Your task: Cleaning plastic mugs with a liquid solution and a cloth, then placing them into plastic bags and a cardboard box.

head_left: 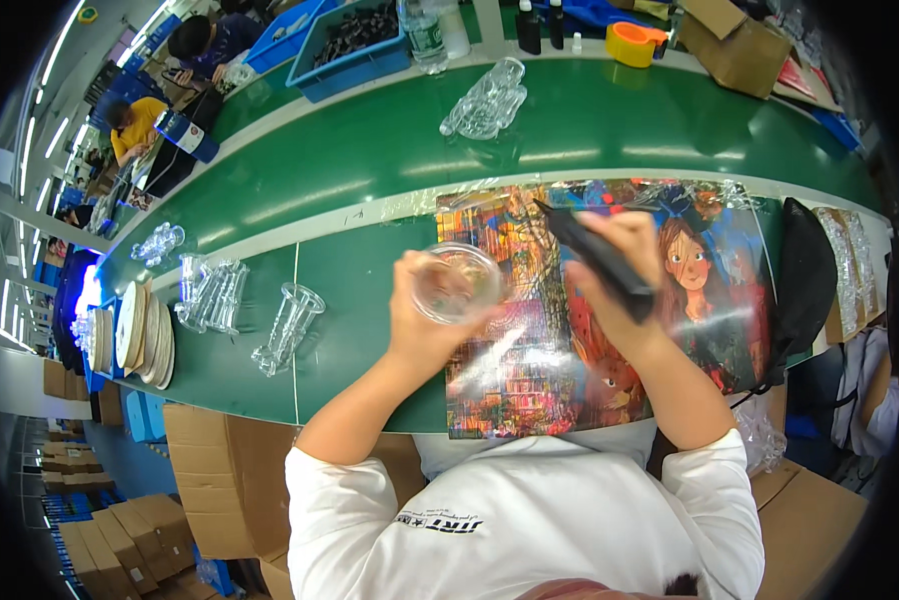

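Note:
My left hand (pixel 421 322) holds a clear round plastic piece (pixel 456 283) up over a colourful picture sheet (pixel 609 300) that lies on the green table. My right hand (pixel 621 262) grips a black stick-shaped tool (pixel 594 255), tilted so its tip points up and left, close to the clear piece. Both forearms in rolled white sleeves come in from below.
Clear plastic parts lie to the left (pixel 289 325), (pixel 212 293) and at the back on the green belt (pixel 487 100). Stacked white discs (pixel 144 333) stand at the left edge. A blue bin (pixel 354 45), bottles, an orange tape roll (pixel 634 42) and cardboard boxes (pixel 739 45) line the far side. Other people work at far left.

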A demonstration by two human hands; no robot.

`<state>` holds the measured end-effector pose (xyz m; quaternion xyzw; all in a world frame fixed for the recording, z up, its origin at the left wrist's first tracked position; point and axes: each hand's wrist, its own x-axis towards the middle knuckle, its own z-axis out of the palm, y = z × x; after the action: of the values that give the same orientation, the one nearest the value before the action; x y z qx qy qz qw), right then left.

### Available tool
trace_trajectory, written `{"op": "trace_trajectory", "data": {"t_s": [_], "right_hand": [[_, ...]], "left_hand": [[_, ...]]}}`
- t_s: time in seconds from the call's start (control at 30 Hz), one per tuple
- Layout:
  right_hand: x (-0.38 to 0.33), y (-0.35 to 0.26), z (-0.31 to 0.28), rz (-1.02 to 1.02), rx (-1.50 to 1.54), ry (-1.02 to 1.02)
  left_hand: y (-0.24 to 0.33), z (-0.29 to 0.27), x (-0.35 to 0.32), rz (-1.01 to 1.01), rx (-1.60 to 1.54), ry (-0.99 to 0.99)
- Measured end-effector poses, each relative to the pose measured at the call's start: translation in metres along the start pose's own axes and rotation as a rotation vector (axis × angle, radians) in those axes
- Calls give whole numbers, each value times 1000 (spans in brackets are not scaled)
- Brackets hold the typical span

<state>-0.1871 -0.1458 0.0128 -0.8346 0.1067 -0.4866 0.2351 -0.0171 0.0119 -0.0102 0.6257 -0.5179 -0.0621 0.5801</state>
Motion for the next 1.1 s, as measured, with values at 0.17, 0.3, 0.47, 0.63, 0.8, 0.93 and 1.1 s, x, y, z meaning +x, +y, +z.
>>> {"op": "trace_trajectory", "data": {"t_s": [0.17,0.3,0.47,0.63,0.8,0.93,1.1], "right_hand": [[-9,7,28,198,-50,-430],[-16,10,38,68,-148,-547],[-11,3,23,52,-204,-538],[3,-21,8,188,275,-217],[-16,-4,17,285,758,-200],[-9,11,15,518,865,-13],[-5,12,7,630,595,53]], "left_hand": [[-2,-25,21,-178,-231,139],[-5,-35,31,-98,-370,201],[17,-38,38,-49,-281,99],[64,-21,56,114,101,-291],[67,31,66,139,55,-351],[53,40,123,310,129,-313],[-118,-20,238,70,436,-2]]}}
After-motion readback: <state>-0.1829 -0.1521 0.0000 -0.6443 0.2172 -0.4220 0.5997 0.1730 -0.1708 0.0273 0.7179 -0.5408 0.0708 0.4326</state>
